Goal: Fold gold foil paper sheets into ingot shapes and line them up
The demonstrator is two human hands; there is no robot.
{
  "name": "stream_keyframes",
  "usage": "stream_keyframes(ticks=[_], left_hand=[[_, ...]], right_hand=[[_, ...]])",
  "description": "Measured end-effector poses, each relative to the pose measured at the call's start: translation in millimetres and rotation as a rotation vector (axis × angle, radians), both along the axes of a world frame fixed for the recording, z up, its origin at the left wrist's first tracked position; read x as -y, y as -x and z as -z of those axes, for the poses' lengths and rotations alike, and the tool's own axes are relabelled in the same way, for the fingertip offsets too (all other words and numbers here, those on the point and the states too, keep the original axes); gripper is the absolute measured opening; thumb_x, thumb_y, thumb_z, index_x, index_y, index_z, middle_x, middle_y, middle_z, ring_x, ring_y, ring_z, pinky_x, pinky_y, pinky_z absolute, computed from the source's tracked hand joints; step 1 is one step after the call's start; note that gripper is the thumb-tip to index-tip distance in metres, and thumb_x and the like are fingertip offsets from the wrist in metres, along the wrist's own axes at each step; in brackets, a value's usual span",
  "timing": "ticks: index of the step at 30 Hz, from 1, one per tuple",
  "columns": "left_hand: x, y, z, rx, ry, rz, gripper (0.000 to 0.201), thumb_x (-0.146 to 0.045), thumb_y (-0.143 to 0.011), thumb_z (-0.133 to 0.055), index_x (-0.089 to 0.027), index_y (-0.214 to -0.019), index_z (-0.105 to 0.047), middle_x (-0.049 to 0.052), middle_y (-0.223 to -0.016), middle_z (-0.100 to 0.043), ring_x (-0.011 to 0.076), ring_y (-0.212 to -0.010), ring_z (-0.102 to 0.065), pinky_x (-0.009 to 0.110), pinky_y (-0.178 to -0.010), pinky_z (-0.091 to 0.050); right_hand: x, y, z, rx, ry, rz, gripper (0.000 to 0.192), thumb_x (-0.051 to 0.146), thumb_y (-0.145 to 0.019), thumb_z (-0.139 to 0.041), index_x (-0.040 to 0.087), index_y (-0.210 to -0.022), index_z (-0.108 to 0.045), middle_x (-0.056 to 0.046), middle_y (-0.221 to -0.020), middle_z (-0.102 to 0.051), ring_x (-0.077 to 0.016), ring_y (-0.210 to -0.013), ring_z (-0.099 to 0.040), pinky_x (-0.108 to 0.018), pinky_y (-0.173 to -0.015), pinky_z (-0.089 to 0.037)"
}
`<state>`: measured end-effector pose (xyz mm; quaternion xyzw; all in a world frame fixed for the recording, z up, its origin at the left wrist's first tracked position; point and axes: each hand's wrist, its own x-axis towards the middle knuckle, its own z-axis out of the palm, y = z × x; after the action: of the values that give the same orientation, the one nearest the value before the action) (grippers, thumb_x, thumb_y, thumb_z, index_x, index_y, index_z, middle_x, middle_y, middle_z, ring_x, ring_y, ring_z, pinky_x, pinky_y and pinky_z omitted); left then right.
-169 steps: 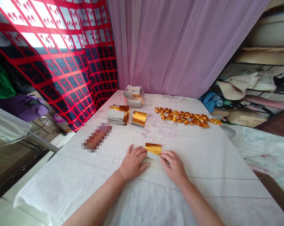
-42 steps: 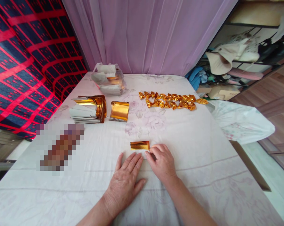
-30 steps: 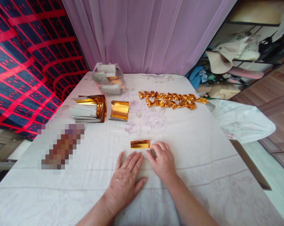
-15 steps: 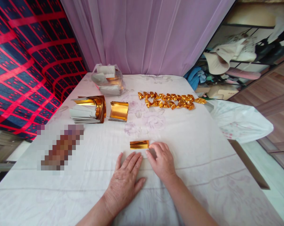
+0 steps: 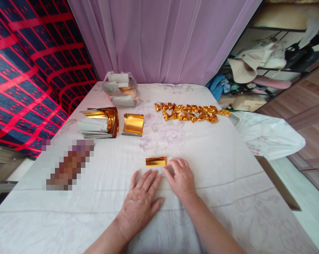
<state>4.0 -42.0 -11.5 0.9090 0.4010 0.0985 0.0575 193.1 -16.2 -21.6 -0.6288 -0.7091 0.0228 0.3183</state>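
The folded gold foil paper [image 5: 156,161] lies on the white tablecloth [image 5: 228,176]; the right hand [image 5: 181,178] pinches its right end, and the left hand [image 5: 141,201] rests flat and empty just below. With only one end held, the slick foil could slide or spring open, skewing the crease.

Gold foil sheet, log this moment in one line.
left hand flat on cloth | right hand fingers pinching gold foil sheet end

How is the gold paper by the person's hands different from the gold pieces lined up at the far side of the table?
The gold paper is a flat, smooth strip, lying single at the right hand; the far gold pieces are small, crinkled, folded shapes. It lies alone, while they sit many together in rows, away from both hands. Both are shiny gold foil on the white cloth.
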Motion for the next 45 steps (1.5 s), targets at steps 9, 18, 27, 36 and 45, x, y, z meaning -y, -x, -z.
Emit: stream_keyframes(ticks=[9, 18, 27, 36, 45], left_hand=[[-0.1, -0.4, 1.1, -0.013, 0.010, -0.005, 0.060, -0.041, -0.091, -0.053, -0.018, -0.145, -0.039, 0.010, -0.146, -0.048, 0.0292, -0.134, -0.042, 0.057, -0.116, -0.018], [-0.7, -0.6, -0.5, -0.003, 0.010, -0.002, 0.059, -0.041, -0.091, -0.051, -0.018, -0.144, -0.040, 0.011, -0.145, -0.050, 0.0296, -0.133, -0.043, 0.057, -0.116, -0.018], [-0.3, -0.4, -1.1, 0.001, 0.002, -0.004, 0.057, -0.041, -0.092, -0.050, -0.019, -0.144, -0.041, 0.011, -0.145, -0.049, 0.0295, -0.132, -0.044, 0.057, -0.116, -0.017], [0.0, -0.8, -1.8, 0.004, 0.007, -0.009, 0.057, -0.041, -0.092, -0.049, -0.020, -0.145, -0.040, 0.011, -0.145, -0.049, 0.0291, -0.133, -0.043, 0.057, -0.116, -0.016], [-0.4, -1.3, -3.0, -0.009, 0.015, -0.008, 0.057, -0.040, -0.091, -0.051, -0.019, -0.143, -0.042, 0.010, -0.146, -0.048, 0.0297, -0.132, -0.044, 0.058, -0.116, -0.015]], right_hand=[[-0.6, -0.2, 0.5, 0.019, 0.000, -0.007, 0.009, 0.028, -0.090, -0.057, 0.022, -0.084, -0.059, -0.005, -0.088, -0.063, -0.0222, -0.087, -0.053, -0.035, -0.080, -0.042], [-0.3, -1.3, -1.4, 0.017, -0.009, -0.025, 0.008, 0.027, -0.090, -0.057, 0.022, -0.085, -0.061, -0.006, -0.089, -0.063, -0.0218, -0.087, -0.054, -0.035, -0.080, -0.043], [1.8, -3.8, -1.7, -0.089, -0.017, -0.077, 0.014, 0.023, -0.092, -0.051, 0.022, -0.088, -0.065, -0.006, -0.092, -0.065, -0.0204, -0.090, -0.058, -0.035, -0.084, -0.047], [12.6, -8.6, -9.2, -0.062, -0.015, -0.223, 0.020, 0.016, -0.087, -0.053, 0.023, -0.089, -0.071, -0.005, -0.089, -0.063, -0.0186, -0.087, -0.057, -0.033, -0.078, -0.048], [12.0, -5.7, -9.1, -0.027, 0.036, -0.198, 0.014, 0.022, -0.088, -0.057, 0.023, -0.080, -0.069, -0.003, -0.083, -0.062, -0.0182, -0.082, -0.056, -0.032, -0.076, -0.045]])
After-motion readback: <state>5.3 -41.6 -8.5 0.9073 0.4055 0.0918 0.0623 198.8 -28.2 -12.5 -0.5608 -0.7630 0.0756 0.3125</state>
